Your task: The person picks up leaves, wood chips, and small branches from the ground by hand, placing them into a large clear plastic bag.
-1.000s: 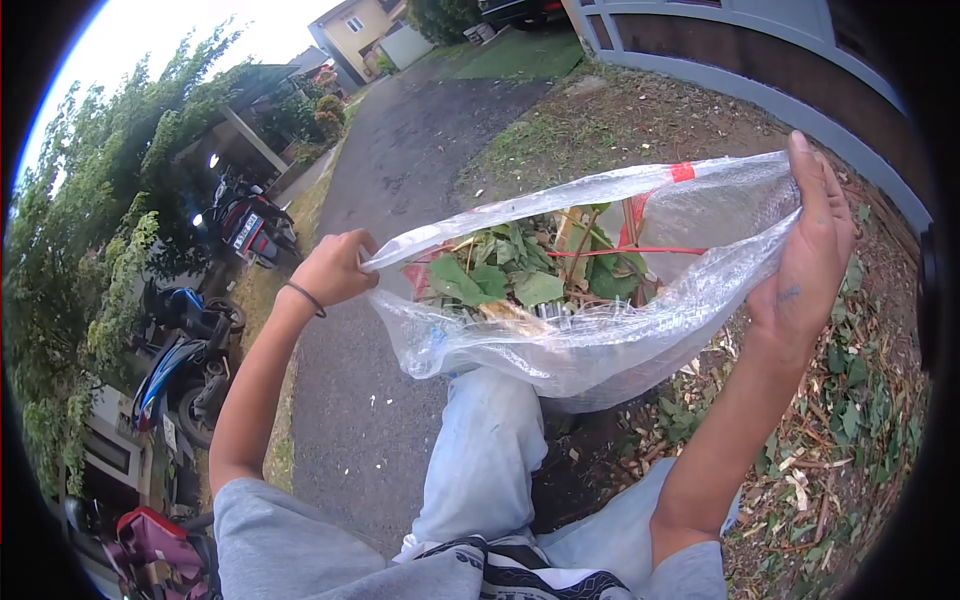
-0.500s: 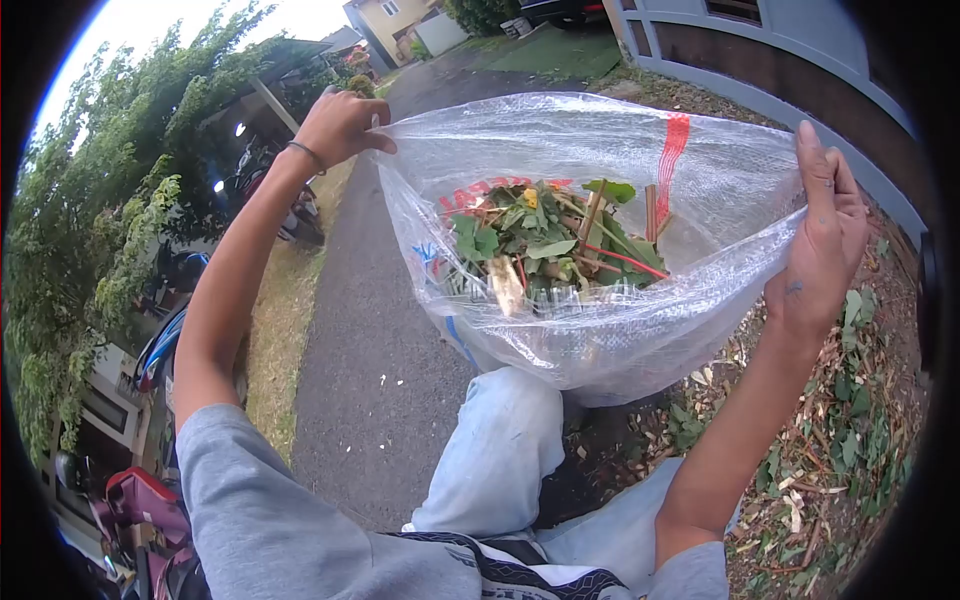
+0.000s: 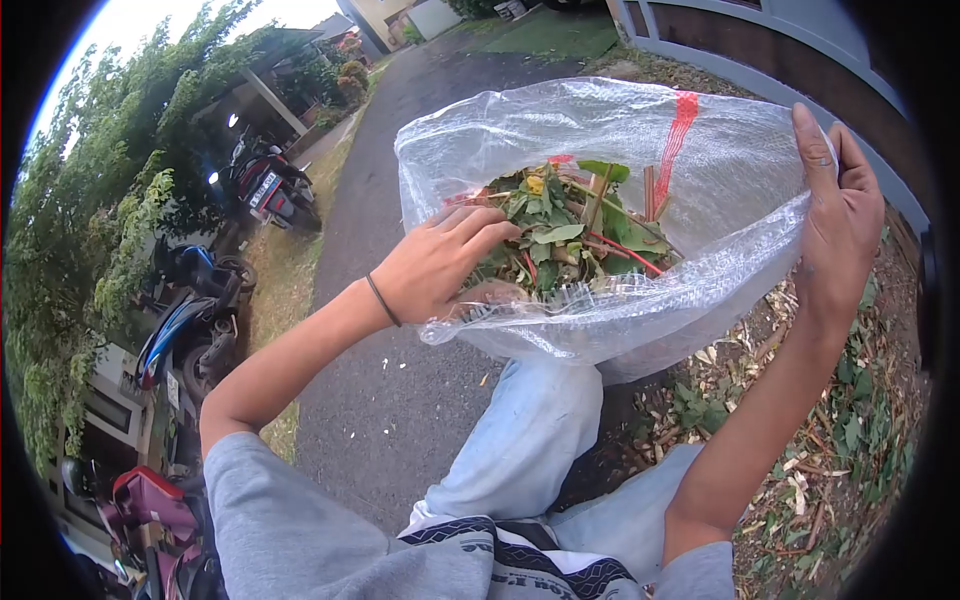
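A clear woven plastic sack [image 3: 740,140] with a red stripe gapes wide in front of me. Inside it lies a heap of green leaves, twigs and plant scraps [image 3: 560,233]. My left hand [image 3: 445,262] reaches over the sack's left rim, its fingers spread on the leaves' left edge. The thumb side is partly hidden by the plastic. At the right, my right hand [image 3: 838,200] grips the sack's rim, thumb pointing up. The sack's lower side rests by my knee.
Leaf litter and wood chips [image 3: 800,480] cover the ground at the right. An asphalt path [image 3: 370,400] runs up the middle. Parked motorcycles [image 3: 275,188] and a leafy tree [image 3: 90,220] stand at the left. A grey-blue wall [image 3: 740,60] borders the upper right.
My left hand has let go of the sack's upper left rim and moved down and right onto the leaves. The rim there has sagged into a rounder opening. My right hand still holds its side.
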Available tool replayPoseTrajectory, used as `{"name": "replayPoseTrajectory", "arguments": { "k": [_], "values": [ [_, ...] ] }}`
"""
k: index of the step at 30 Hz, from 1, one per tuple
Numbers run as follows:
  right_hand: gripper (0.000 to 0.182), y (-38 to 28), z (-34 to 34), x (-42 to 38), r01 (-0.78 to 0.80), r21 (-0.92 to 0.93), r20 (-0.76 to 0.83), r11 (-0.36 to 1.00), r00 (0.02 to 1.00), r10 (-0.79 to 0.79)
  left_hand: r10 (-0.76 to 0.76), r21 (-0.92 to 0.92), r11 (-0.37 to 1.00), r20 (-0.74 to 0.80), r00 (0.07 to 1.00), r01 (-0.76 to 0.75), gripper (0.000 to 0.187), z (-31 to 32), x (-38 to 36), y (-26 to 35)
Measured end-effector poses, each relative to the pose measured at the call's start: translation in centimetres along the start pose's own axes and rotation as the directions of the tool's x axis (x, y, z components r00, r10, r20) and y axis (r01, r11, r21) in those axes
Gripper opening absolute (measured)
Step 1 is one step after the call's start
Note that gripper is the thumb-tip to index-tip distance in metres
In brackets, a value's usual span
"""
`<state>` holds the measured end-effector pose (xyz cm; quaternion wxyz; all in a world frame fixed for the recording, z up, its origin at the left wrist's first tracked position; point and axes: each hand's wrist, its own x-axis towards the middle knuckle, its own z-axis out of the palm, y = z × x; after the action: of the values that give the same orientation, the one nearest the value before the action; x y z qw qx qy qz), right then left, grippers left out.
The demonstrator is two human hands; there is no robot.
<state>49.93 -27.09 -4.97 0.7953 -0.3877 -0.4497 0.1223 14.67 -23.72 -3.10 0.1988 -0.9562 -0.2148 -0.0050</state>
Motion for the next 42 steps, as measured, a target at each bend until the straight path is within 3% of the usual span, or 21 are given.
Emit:
{"name": "replayPoseTrajectory", "arguments": {
  "k": [2, 3, 4, 6, 8, 9, 10, 11, 12, 13, 14, 16, 17, 18, 20, 21, 25, 29, 34, 38, 42],
  "values": [
    [0.036, -0.3, -0.3, 0.0, -0.015, -0.010, -0.032, 1.000, 0.999, 0.014, -0.112, -0.065, 0.991, 0.033, 0.993, 0.114, 0.062, 1.1, -1.1, -0.5],
    [0.036, -0.3, -0.8, 0.0, 0.001, -0.039, 0.031, 0.999, 1.000, 0.000, -0.299, -0.078, 0.941, 0.272, 0.915, 0.330, 0.067, 1.2, -2.5, -0.7],
    [0.037, -0.3, -1.2, 0.1, 0.019, -0.069, 0.089, 0.997, 0.996, -0.013, -0.442, -0.036, 0.850, 0.493, 0.749, 0.525, 0.073, 1.3, -3.7, -0.9],
    [0.038, -1.0, -1.1, -0.1, 0.016, -0.089, 0.073, 0.996, 0.997, -0.010, -0.473, 0.108, 0.869, 0.469, 0.746, 0.483, 0.067, 0.3, -4.2, -0.5],
    [0.039, -1.1, -1.1, -0.1, 0.018, -0.104, 0.067, 0.994, 0.998, -0.011, -0.524, 0.257, 0.845, 0.569, 0.634, 0.468, 0.049, -1.5, -4.2, -0.2],
    [0.039, -0.8, -1.2, 0.1, 0.018, -0.102, 0.066, 0.995, 0.998, -0.011, -0.275, 0.083, 0.961, 0.330, 0.903, 0.263, 0.020, -1.7, -5.4, -1.1],
    [0.040, -0.5, -1.3, 0.3, 0.018, -0.097, 0.066, 0.995, 0.998, -0.012, -0.282, 0.092, 0.959, 0.328, 0.902, 0.266, 0.020, -2.4, -5.2, -1.7],
    [0.040, -0.4, -1.2, 0.4, 0.023, -0.086, 0.066, 0.996, 0.998, -0.017, -0.282, -0.171, 0.923, 0.308, 0.909, 0.345, 0.013, -3.6, -4.3, -2.2],
    [0.040, -0.3, -1.1, 0.4, 0.002, -0.066, 0.049, 0.998, 0.999, 0.001, -0.287, -0.423, 0.818, 0.286, 0.914, 0.389, 0.012, -4.5, -3.6, -2.2],
    [0.041, -0.3, -1.0, 0.4, -0.017, -0.048, 0.031, 0.999, 0.999, 0.019, -0.425, -0.586, 0.624, 0.301, 0.854, 0.517, 0.013, -4.8, -2.9, -1.4],
    [0.041, -0.3, -1.0, 0.4, -0.010, -0.044, 0.024, 0.999, 1.000, 0.011, -0.424, -0.582, 0.631, 0.295, 0.857, 0.513, 0.013, -4.8, -2.8, -1.6],
    [0.041, -0.4, -1.3, 0.4, -0.017, -0.044, 0.051, 0.999, 0.999, 0.019, -0.549, -0.860, 0.116, 0.361, 0.754, 0.496, 0.014, -4.3, -1.9, -2.5],
    [0.041, -0.4, -1.5, 0.4, -0.015, -0.052, 0.034, 0.999, 0.999, 0.017, -0.556, -0.890, -0.028, 0.392, 0.733, 0.454, 0.021, -4.8, -1.0, -2.0],
    [0.041, -0.3, -1.5, 0.4, -0.024, -0.040, 0.038, 0.999, 0.999, 0.026, -0.543, -0.891, -0.023, 0.391, 0.743, 0.453, 0.021, -5.2, -0.2, -1.9],
    [0.041, -0.4, -1.5, 0.4, -0.028, -0.033, 0.038, 0.999, 0.999, 0.029, -0.527, -0.900, -0.227, 0.435, 0.730, 0.372, 0.021, -6.0, 1.2, -2.2],
    [0.042, -0.5, -1.4, 0.3, -0.050, 0.000, 0.014, 0.999, 0.999, 0.050, -0.535, -0.914, -0.175, 0.400, 0.744, 0.366, 0.021, -6.3, 2.0, -2.6],
    [0.042, 0.4, -1.4, 0.6, -0.071, 0.059, -0.035, 0.996, 0.997, 0.073, -0.517, -0.930, -0.242, 0.365, 0.774, 0.277, 0.023, -8.3, 5.0, -3.6],
    [0.042, 0.3, -0.6, 0.5, -0.040, 0.092, -0.057, 0.995, 0.997, 0.045, -0.365, -0.925, -0.189, 0.377, 0.852, 0.328, 0.016, -9.3, 9.5, -3.0],
    [0.036, 0.3, -0.2, 0.0, -0.024, -0.030, 0.009, 0.999, 1.000, 0.024, -0.312, -0.927, -0.072, 0.371, 0.875, 0.368, 0.009, -9.7, 14.6, -1.2],
    [0.037, 0.6, -0.3, 0.0, -0.019, -0.048, 0.017, 0.999, 1.000, 0.019, -0.409, -0.965, -0.242, 0.192, 0.892, 0.097, 0.013, -10.5, 15.5, -6.7],
    [0.036, 1.0, -0.5, 0.0, -0.052, -0.058, 0.034, 0.997, 0.998, 0.054, -0.557, -0.988, -0.119, -0.013, 0.831, -0.095, 0.012, -10.0, 16.2, -11.2]
  ]
}}
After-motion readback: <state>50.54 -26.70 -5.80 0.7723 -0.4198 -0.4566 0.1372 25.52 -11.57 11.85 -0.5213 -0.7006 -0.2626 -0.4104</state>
